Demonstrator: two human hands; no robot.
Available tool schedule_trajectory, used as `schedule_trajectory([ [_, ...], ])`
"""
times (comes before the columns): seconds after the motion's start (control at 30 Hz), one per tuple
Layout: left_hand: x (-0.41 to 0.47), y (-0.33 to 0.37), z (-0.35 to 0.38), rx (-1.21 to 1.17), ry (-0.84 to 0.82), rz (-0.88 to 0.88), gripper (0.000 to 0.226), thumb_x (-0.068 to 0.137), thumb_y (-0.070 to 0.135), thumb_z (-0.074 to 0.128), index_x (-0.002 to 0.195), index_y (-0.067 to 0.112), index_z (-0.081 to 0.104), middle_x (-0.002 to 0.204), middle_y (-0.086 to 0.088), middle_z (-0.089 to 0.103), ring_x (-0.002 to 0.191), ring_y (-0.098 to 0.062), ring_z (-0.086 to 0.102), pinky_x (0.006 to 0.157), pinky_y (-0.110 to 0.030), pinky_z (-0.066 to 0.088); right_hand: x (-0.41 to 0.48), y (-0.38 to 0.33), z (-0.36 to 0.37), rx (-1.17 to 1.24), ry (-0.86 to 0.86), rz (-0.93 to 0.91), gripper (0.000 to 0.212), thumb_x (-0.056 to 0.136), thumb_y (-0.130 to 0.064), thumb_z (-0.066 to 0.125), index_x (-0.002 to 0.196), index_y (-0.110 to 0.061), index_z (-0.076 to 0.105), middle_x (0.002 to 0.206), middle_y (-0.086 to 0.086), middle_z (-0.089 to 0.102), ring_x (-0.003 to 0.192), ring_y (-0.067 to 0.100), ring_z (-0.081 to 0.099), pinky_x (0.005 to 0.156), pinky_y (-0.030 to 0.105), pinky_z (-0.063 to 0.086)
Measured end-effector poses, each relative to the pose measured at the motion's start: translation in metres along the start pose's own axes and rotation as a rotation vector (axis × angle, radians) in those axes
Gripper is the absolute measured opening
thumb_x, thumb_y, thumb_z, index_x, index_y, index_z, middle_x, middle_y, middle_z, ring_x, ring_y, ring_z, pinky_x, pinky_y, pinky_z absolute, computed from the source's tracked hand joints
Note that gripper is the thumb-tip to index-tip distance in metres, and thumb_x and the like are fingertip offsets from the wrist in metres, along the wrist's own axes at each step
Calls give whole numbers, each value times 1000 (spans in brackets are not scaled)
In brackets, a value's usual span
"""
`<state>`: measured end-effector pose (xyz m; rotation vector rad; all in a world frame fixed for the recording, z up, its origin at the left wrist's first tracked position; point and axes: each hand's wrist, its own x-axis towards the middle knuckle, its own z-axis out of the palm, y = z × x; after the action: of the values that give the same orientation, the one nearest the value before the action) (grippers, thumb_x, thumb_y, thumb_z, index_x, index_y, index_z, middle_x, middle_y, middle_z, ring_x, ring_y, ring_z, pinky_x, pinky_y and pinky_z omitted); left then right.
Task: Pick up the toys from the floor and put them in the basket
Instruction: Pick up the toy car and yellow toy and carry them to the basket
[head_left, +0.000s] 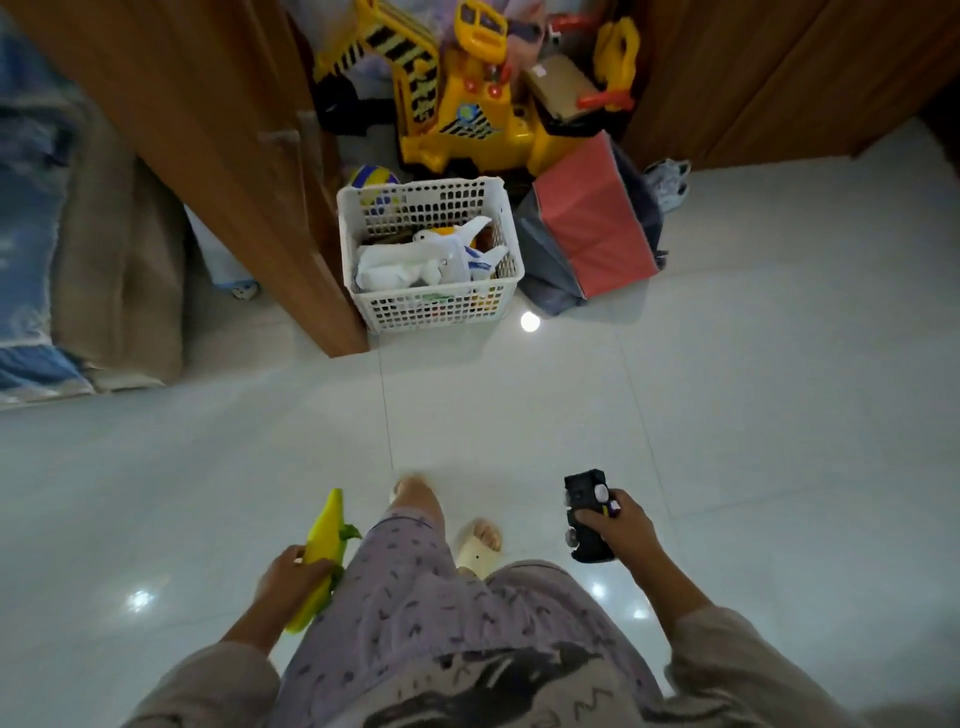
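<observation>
Item: white lattice basket (375, 304), standing on the pale tiled floor (727, 389) straight ahead of the person and well apart from both hands; already part-filled with white plastic toys (441, 257).

Left hand (291, 579): fingers wrapped around a yellow corn-shaped toy (323, 551), long axis pointing up and forward, roughly toward the basket.

Right hand (626, 525): fingers closed on a black toy car (587, 512), held nose-forward, its length also aimed at the basket.

Relation governing the drop: basket lies forward of both hands and between their lines, slightly nearer the left. Neither toy is yet over the rim; judged stage, carrying.
</observation>
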<state>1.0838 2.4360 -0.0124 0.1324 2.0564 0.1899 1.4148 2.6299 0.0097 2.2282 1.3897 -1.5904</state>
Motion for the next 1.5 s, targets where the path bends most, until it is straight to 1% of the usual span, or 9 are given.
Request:
schedule_trajectory([
  [0.23, 57, 76, -23, -120, 32, -55, 51, 72, 21, 72, 118, 4, 59, 98, -21, 71, 84, -37, 69, 84, -49, 57, 73, -77, -6, -65, -23, -26, 39, 78, -18, 73, 111, -14, 53, 100, 10, 59, 92, 27, 57, 81, 34, 46],
  [0.47, 101, 214, -94, -98, 11, 57, 51, 80, 19, 67, 126, 2, 53, 117, -25, 66, 101, -40, 65, 89, -44, 53, 111, -139, -16, 51, 61, 87, 13, 81, -7, 68, 89, -9, 57, 93, 16, 61, 84, 32, 59, 86, 49, 49],
  [0.73, 114, 351, -141, -297, -146, 277, 33, 85, 5, 57, 115, -10, 58, 89, -23, 69, 76, -36, 67, 67, -44, 55, 145, -208, -20, 245, 78, 141, 29, 81, -9, 68, 107, -2, 58, 105, 26, 66, 95, 43, 65, 88, 58, 53],
  [0.87, 122, 363, -139, -256, -111, 233, 41, 83, 13, 63, 120, -2, 57, 109, -25, 68, 94, -38, 66, 87, -50, 54, 162, -254, -25, 488, -105, 128, 27, 88, -6, 59, 114, 1, 56, 96, 26, 63, 75, 37, 65, 68, 45, 56],
  [1.03, 129, 330, -133, -22, -100, 110, 68, 71, 35, 65, 130, 4, 50, 129, -21, 58, 114, -37, 58, 92, -39, 47, 189, -320, -26, 631, -385, 134, 23, 95, -9, 43, 112, -3, 58, 81, 13, 62, 61, 25, 62, 55, 33, 52],
  [1.13, 131, 312, -136, -108, -45, -39, 74, 55, 35, 66, 121, 4, 56, 109, -21, 66, 91, -35, 66, 73, -36, 54, 210, -350, -31, 567, -421, 137, 20, 95, -13, 47, 108, -4, 60, 83, 14, 62, 67, 28, 62, 65, 37, 51],
  [1.27, 144, 309, -138, -183, 57, -187, 43, 77, 12, 72, 115, -2, 60, 76, -10, 63, 51, -16, 56, 45, -22, 39, 245, -383, -39, 458, -468, 234, 20, 94, -23, 52, 102, -10, 65, 84, 12, 67, 74, 27, 64, 71, 40, 52],
  [1.4, 169, 350, -131, -228, 44, -215, 42, 79, 11, 70, 117, -2, 57, 91, -18, 67, 73, -32, 64, 61, -34, 51, 288, -410, -38, 321, -513, 246, 20, 94, -19, 51, 103, -6, 63, 82, 11, 66, 70, 26, 63, 70, 40, 52],
  [1.5, 193, 398, -118, -149, -1, -124, 47, 81, 19, 68, 124, 4, 54, 105, -17, 64, 79, -28, 58, 64, -30, 46, 327, -432, -27, 172, -449, 236, 19, 92, -12, 53, 105, 1, 55, 87, 20, 63, 70, 31, 62, 62, 37, 53],
])
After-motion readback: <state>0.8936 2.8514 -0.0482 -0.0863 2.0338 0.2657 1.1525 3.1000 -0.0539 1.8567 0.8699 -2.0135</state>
